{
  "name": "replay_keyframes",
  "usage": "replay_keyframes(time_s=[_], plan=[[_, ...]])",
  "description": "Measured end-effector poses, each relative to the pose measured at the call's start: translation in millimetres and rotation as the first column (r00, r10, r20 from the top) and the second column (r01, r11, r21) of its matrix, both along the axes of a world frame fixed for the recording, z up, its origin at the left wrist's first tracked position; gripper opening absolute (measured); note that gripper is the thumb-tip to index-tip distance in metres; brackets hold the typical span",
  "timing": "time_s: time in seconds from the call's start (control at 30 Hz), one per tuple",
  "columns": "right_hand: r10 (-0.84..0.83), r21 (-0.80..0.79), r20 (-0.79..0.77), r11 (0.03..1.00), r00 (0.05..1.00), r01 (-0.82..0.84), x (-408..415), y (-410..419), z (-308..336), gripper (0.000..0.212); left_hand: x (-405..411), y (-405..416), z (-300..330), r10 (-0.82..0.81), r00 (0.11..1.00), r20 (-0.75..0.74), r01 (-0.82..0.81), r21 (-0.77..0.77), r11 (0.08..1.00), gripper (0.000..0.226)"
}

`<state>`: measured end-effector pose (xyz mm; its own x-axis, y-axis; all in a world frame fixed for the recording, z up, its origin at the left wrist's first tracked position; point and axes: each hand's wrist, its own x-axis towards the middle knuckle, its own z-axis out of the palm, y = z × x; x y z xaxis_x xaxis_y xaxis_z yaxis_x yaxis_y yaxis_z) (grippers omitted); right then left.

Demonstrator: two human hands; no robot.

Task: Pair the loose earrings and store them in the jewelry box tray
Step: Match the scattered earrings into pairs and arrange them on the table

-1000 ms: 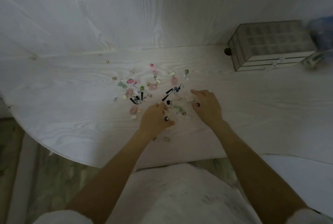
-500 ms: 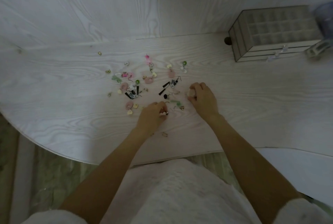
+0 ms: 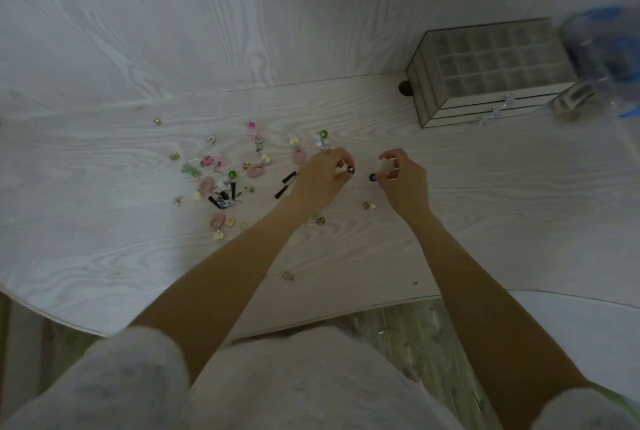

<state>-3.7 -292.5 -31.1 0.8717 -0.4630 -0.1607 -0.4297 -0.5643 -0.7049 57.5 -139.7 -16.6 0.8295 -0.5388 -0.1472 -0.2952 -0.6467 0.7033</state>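
Both hands are raised a little over the pale wood-grain table (image 3: pixel 485 194), close to each other but not touching; the left hand (image 3: pixel 320 178) has its fingers curled and pinches a small earring with a dark bead (image 3: pixel 350 170) at its fingertips; the right hand (image 3: pixel 403 177) is likewise curled, pinching a matching earring with a dark blue bead (image 3: pixel 372 177) that shows at its lower left edge, with a pale piece between thumb and forefinger; whether that piece belongs to the earring cannot be told.

The loose earrings (image 3: pixel 221 180) lie scattered on the table to the left of the left hand and beyond it; among them are pink rounded pieces, bright pink ones, green beads, pale yellow hearts and small gold studs; two black bar earrings (image 3: pixel 285 184) lie just beside the left wrist, on its left; a small gold piece (image 3: pixel 369 204) lies between the two forearms, just below the right hand; another (image 3: pixel 320 221) lies against the left forearm; one more (image 3: pixel 288 275) sits nearer the table edge, between the arms.

The jewelry box (image 3: pixel 485 73) stands well beyond the right hand and to its right, against the wall; its top tray shows a grid of small compartments, with drawer fronts below; whether anything lies in the compartments cannot be told; a blurred clear bottle with blue (image 3: pixel 602 59) is just beside the box on its right.
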Motion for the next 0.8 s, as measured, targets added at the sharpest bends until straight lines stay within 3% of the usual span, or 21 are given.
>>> replay_keyframes(time_s=[0.17, 0.27, 0.37, 0.63, 0.8], plan=[[-0.033, -0.069, -0.117, 0.997, 0.993, 0.025, 12, -24, -13, 0.036, 15, -48, -32, 0.098, 0.988, -0.12, -0.086, 0.097, 0.992, 0.018], [-0.025, -0.14, -0.204, 0.99, 0.979, -0.004, 20, -27, -17, 0.047, 17, -61, -37, 0.117, 0.981, -0.157, -0.105, 0.086, 0.991, 0.031], [-0.012, -0.098, -0.192, 0.995, 0.981, -0.007, 22, -28, -17, 0.052, 20, -67, -35, 0.074, 0.979, -0.189, -0.068, 0.038, 0.997, 0.048], [-0.054, 0.021, -0.08, 0.998, 0.995, 0.056, 14, -12, -19, 0.057, 8, -61, -42, 0.055, 0.998, 0.036, -0.057, 0.075, 0.996, 0.056], [-0.061, -0.044, -0.086, 0.997, 0.994, 0.058, 19, -11, -20, 0.051, 4, -67, -38, 0.061, 0.998, -0.027, -0.061, 0.012, 0.998, 0.045]])
